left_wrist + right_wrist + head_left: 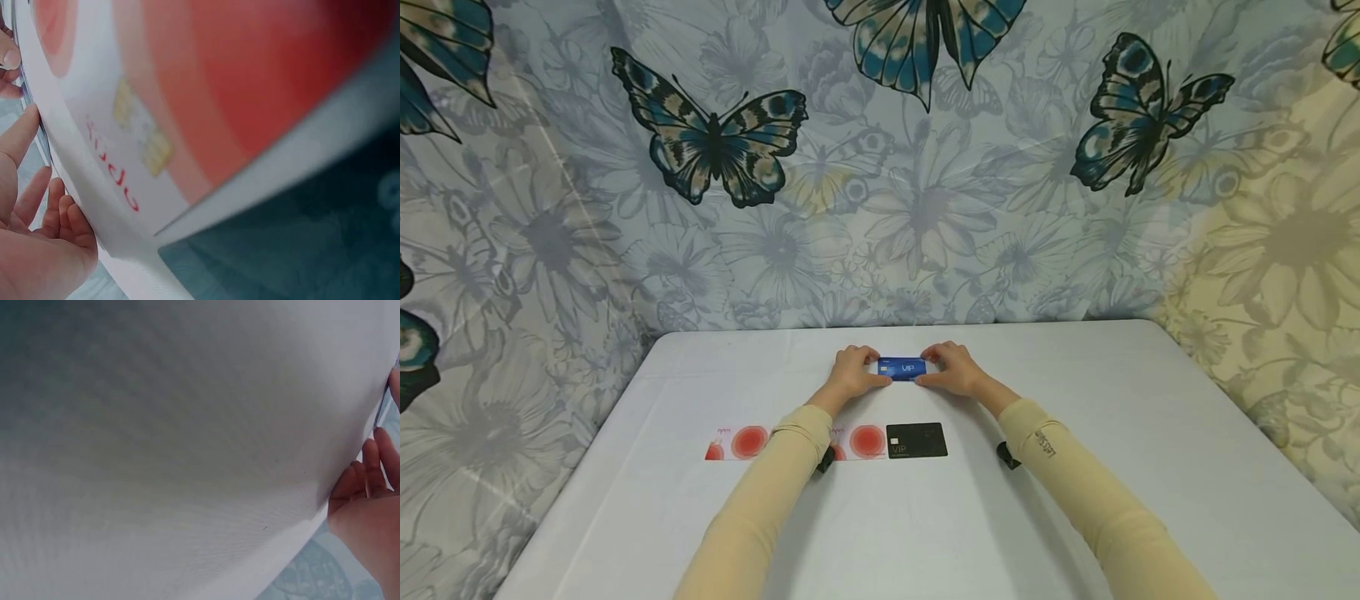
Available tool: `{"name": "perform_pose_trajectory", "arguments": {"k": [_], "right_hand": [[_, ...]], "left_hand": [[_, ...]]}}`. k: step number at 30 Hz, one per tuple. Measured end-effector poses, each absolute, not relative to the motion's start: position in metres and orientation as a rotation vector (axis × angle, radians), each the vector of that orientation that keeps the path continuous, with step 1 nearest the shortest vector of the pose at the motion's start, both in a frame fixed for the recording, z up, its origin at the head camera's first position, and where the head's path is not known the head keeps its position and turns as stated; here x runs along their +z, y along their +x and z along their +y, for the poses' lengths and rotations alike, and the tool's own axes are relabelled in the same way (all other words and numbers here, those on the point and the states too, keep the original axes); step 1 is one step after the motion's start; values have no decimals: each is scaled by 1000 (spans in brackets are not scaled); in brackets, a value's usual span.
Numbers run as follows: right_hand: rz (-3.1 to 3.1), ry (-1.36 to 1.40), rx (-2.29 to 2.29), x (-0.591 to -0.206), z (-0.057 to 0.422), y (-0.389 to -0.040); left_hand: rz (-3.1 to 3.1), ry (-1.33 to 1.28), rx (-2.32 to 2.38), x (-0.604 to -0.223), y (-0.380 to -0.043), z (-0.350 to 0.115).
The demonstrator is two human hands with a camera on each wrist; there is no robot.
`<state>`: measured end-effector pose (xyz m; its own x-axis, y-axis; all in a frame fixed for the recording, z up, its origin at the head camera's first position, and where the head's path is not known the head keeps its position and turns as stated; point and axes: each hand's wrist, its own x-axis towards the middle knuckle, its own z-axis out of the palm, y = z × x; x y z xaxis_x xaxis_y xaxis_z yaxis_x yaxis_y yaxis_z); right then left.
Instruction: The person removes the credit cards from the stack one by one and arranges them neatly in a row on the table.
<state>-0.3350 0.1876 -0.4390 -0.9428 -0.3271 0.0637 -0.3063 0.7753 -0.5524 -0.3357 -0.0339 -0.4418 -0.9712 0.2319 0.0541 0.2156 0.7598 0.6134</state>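
Note:
Both hands are at a blue card point(902, 369) printed "VIP", with a small chip, lying flat on the table toward its far edge. My left hand point(853, 373) pinches the card's left end, thumb along the near edge and fingers at the far edge. At the right end, my right hand point(953, 369) holds it in the same way. In the left wrist view, the left hand point(44, 237) shows at the left border, beside the card's thin edge. The right wrist view catches the right hand point(369, 481) at its right border.
Nearer on the white table point(1075, 375) lie a black VIP card point(917, 440), a white card with a red circle point(867, 442) touching its left side, and a similar red-and-white card point(748, 442) farther left. The left forearm hides part of this row. Butterfly-patterned cloth point(925, 208) stands behind.

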Motion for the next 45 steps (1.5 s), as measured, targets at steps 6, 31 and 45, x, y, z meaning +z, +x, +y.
{"name": "perform_pose_trajectory", "arguments": {"k": [6,31,45], "right_hand": [[2931,-544,-921,-439,187,-335],[2962,-659,-1047,-443,186,-331],[2979,-719,-1045,-438,186,-323]], "left_hand": [[2932,363,1067,-445,-338,-33],[2874,456,1324,-445,-331,-34],[2867,486,1290,-439,-326,-39]]}}
